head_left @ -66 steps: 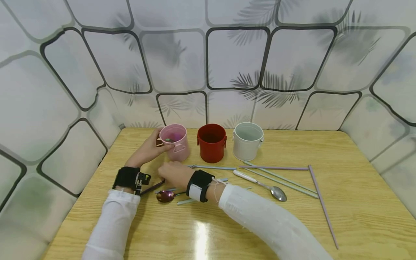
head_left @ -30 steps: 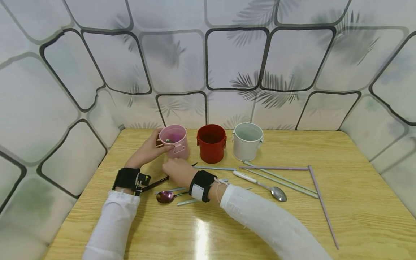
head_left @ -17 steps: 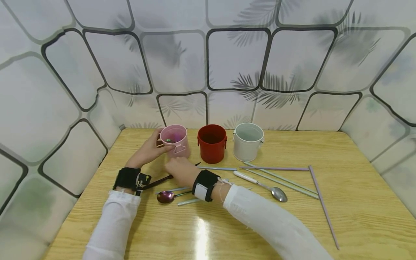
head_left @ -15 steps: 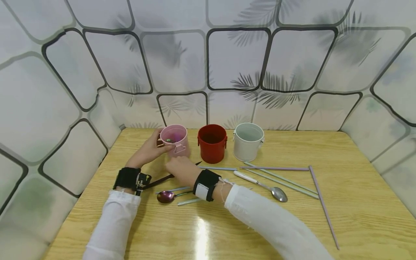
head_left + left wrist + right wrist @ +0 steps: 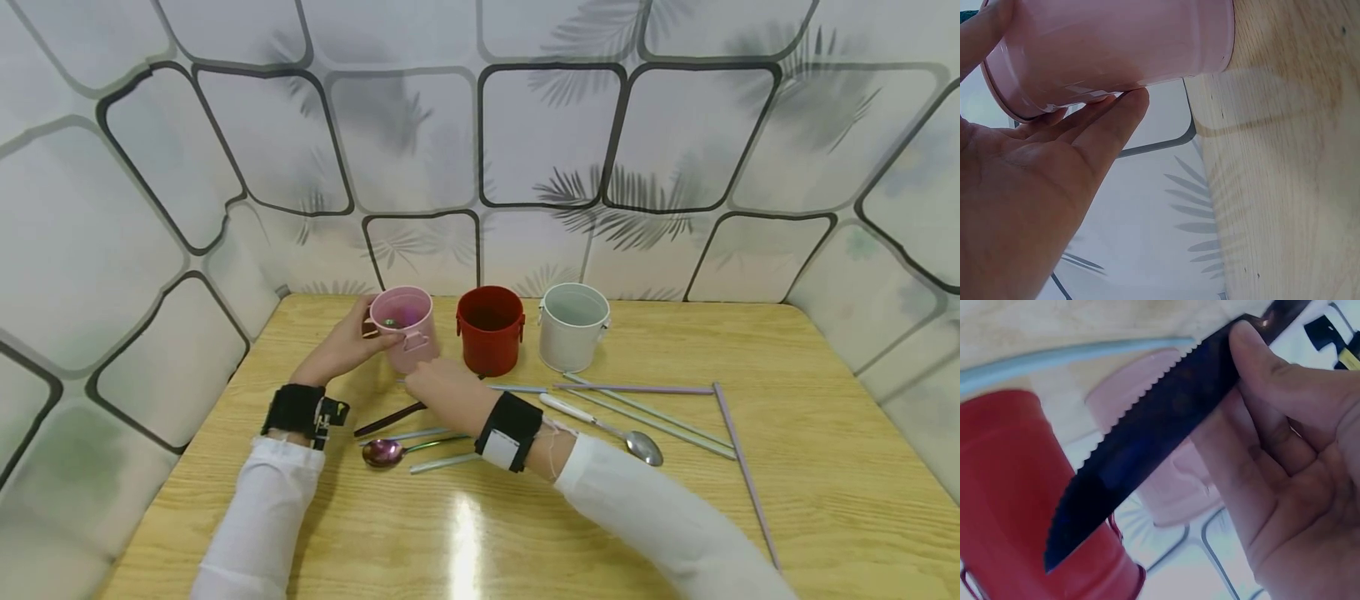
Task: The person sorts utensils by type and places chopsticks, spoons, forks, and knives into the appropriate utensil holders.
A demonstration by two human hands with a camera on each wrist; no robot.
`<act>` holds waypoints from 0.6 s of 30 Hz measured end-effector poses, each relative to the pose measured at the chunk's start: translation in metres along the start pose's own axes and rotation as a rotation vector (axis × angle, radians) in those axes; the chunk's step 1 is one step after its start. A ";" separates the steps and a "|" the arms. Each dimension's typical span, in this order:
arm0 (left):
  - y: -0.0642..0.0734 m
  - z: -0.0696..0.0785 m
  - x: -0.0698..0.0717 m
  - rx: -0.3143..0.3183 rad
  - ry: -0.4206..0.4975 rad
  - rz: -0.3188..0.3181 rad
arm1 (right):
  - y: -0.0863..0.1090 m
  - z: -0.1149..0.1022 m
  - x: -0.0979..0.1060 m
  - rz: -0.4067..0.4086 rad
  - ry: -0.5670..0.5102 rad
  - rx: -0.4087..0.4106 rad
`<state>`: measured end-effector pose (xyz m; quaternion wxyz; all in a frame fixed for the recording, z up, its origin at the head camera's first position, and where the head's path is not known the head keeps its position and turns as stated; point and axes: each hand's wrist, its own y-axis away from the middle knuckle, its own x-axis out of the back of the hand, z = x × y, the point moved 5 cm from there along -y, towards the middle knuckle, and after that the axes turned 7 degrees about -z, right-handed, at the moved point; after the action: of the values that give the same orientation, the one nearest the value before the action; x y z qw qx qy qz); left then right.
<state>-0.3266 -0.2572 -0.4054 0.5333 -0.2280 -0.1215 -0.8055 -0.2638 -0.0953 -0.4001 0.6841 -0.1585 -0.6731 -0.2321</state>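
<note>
Near the back left of the table, my left hand (image 5: 345,343) grips the small pink bucket (image 5: 412,354), thumb across its front near the handle and fingers behind. A small shiny greenish thing (image 5: 390,322) shows inside it. My right hand (image 5: 450,396) is just in front of the pink and red buckets, holding a dark table knife (image 5: 386,421). In the right wrist view, thumb and fingers pinch this knife (image 5: 1147,431) where the handle meets the blade. Its serrated blade points toward the red bucket (image 5: 1016,487), and its handle end leaves the frame at top right.
A white bucket (image 5: 573,337) stands right of the red bucket (image 5: 491,342). A purple iridescent spoon (image 5: 382,453) and a white-handled spoon (image 5: 642,448) lie in front, among thin blue, green and purple sticks (image 5: 637,388). A patterned cloth wall (image 5: 551,137) rises behind the table.
My right hand has moved to the right, carrying the knife along, and its handle now lies away from the left wrist. My left hand has stayed on the pink bucket.
</note>
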 end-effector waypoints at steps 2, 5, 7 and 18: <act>0.000 0.000 0.000 0.001 -0.001 -0.001 | 0.009 0.001 0.004 -0.003 0.001 -0.007; 0.000 0.000 0.000 0.001 0.008 -0.006 | 0.022 0.002 0.013 0.004 0.018 -0.021; 0.000 -0.001 0.000 0.010 0.010 -0.006 | 0.031 0.002 0.021 0.009 0.022 -0.025; -0.001 0.000 0.000 0.032 0.002 -0.007 | 0.070 0.017 0.073 0.086 0.039 -0.116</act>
<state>-0.3276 -0.2566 -0.4054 0.5341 -0.2180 -0.1345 -0.8057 -0.2416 -0.0349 -0.3201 0.6961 -0.2223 -0.6375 -0.2442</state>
